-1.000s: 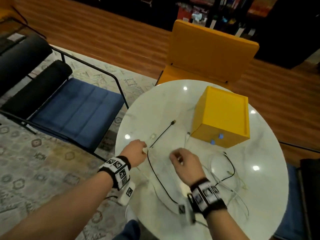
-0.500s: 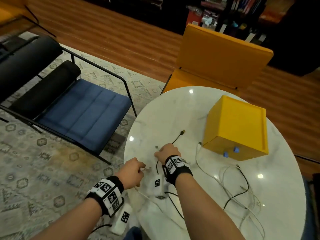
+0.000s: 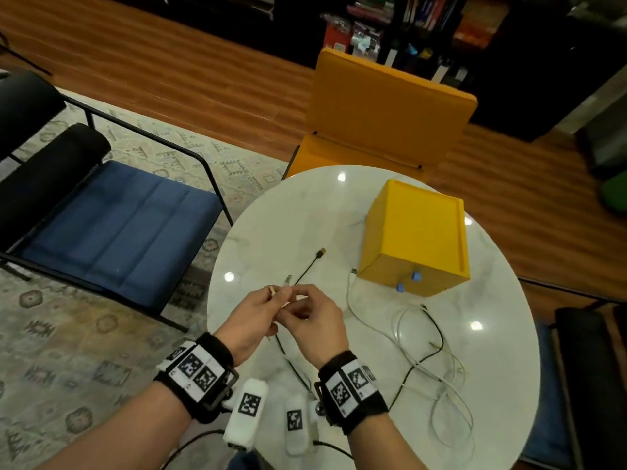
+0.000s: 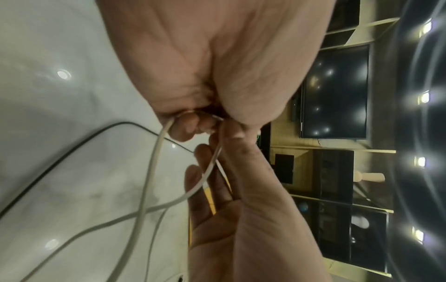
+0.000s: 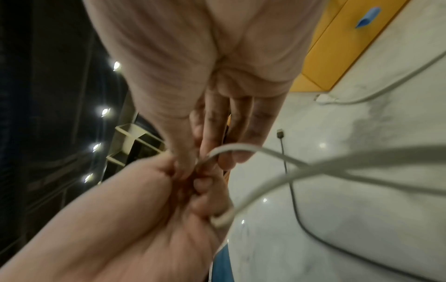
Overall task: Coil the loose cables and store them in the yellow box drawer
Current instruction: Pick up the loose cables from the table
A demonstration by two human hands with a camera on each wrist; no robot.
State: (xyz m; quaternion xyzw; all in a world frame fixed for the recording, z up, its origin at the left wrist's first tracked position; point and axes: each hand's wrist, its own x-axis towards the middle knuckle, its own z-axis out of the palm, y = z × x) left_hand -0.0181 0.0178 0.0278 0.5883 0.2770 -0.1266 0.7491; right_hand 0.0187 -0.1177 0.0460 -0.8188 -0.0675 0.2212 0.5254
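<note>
Since half a second earlier, both hands had been lifted off the table and brought together above its near edge, where before they had been spread low on the surface. A white cable (image 4: 154, 167) was pinched in the curled fingers of the left hand (image 3: 249, 320), and the same cable was pinched between thumb and fingers of the right hand (image 3: 314, 322), the two hands touching at the fingertips. A plug end (image 3: 271, 289) was seen sticking up just above the left hand's fingers.

Only the left wrist view showed the cable leaving the left fist in two strands that crossed below it. Only the right wrist view showed a loop of it arching off the right hand's fingers (image 5: 231, 145), with the strand blurred. How many turns had been made could not be told. From the head view alone the cable between the hands was barely visible.

A black cable (image 3: 307, 268) lay loose on the table (image 3: 271, 232), running from under the hands toward the far side. More white and black cables (image 3: 431, 344) lay tangled to the right. The yellow box (image 3: 415, 235) stood on the far right of the table, its drawer closed, two blue knobs (image 3: 409, 281) on the front.

The table was round, white and glossy. A yellow chair (image 3: 383, 106) stood behind it, a blue chair (image 3: 112, 228) to the left on a patterned rug (image 3: 68, 334), with wooden flooring and dark shelves beyond.
</note>
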